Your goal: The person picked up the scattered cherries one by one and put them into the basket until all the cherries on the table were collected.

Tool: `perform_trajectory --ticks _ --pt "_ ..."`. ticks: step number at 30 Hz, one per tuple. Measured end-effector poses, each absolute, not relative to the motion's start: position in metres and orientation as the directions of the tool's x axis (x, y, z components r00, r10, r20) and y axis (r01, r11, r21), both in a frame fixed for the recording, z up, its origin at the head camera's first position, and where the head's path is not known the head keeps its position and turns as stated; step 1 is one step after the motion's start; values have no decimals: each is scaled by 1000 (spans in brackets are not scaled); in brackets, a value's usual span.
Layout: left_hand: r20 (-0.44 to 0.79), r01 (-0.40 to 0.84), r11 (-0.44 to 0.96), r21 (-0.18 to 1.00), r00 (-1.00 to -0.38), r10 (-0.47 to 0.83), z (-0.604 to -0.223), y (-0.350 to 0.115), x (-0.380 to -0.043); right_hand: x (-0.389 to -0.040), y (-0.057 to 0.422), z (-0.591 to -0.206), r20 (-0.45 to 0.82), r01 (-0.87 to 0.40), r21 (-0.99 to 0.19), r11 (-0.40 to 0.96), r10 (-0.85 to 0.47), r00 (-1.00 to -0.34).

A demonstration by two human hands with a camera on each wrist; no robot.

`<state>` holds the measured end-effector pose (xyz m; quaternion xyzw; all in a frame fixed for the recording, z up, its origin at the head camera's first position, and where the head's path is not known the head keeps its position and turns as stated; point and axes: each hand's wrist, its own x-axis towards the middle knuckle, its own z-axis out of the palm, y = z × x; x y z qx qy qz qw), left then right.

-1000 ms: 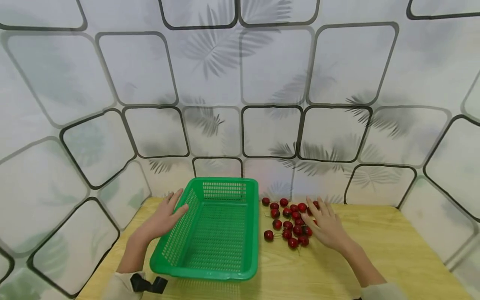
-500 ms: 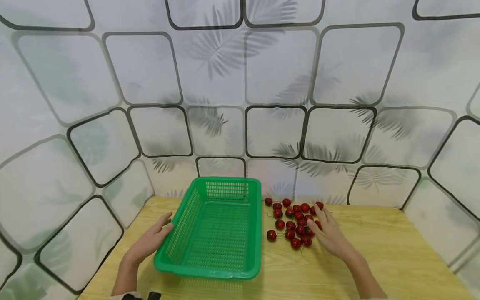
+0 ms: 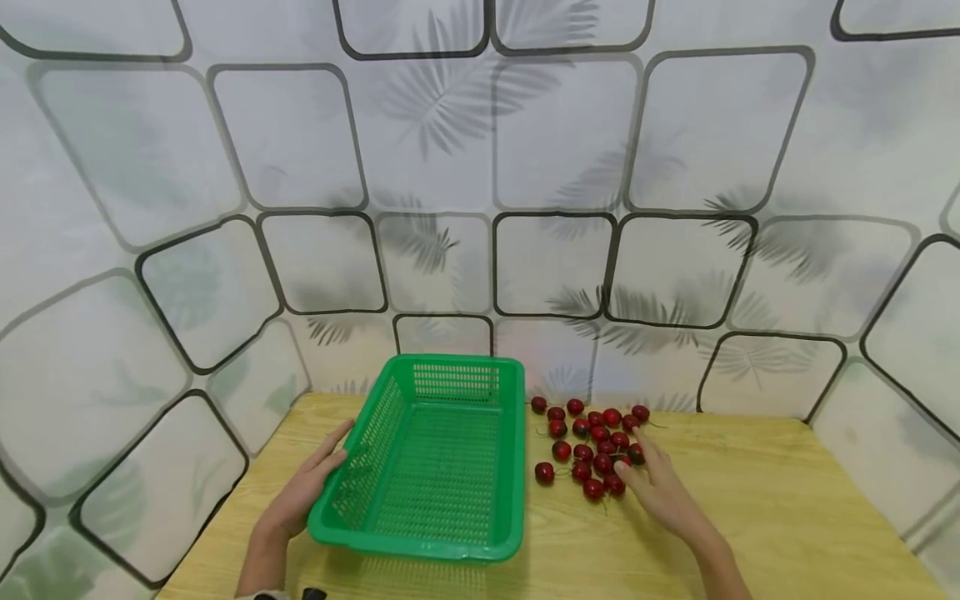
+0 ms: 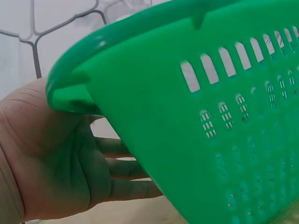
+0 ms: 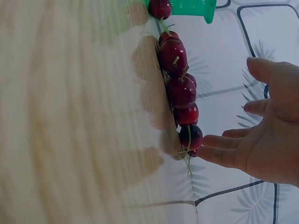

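- While our left hand [image 3: 300, 490] rests against the outer left side of the green basket [image 3: 416, 548], its fingers reach out straight below the rim; we see no clamping there, so light, even contact should steady the basket without tipping it.
- Our right hand [image 3: 663, 493] is well apart from the left, at the right edge of the cherries [image 3: 603, 464]; its fingers are extended and grip nothing; one fingertip may be touching a dark cherry, but overlap leaves us unsure.
- Those cherries lie loosely bunched on the table [image 3: 787, 500], just right of the basket; being round, they would likely roll if pushed hard.
- We would do best to work from the bunch's outer edge, fingers low and soft; pressing from above risks scattering or bruising.
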<state>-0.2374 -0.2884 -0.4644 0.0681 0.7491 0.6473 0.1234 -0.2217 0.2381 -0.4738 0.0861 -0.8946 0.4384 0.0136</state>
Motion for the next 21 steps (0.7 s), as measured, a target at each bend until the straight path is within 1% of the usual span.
perform_trajectory --ticks 5,11,17,19,21 --pt "-94 -67 114 991 -964 249 -469 -288 -238 -219 240 -475 56 -122 -803 583 -131 -990" --pt "-92 -71 86 994 -956 278 -472 -286 -238 -218 245 -475 47 -108 -804 585 -118 -992" --pt "-101 -79 93 993 -958 270 -471 -285 -237 -219 245 -474 48 -81 -754 652 -69 -996" --pt "-99 -73 107 992 -961 259 -470 -285 -237 -219 244 -472 27 -70 -752 656 -75 -997" --pt "-93 -66 113 991 -963 253 -469 -284 -238 -220 242 -471 0 -79 -764 641 -122 -992"
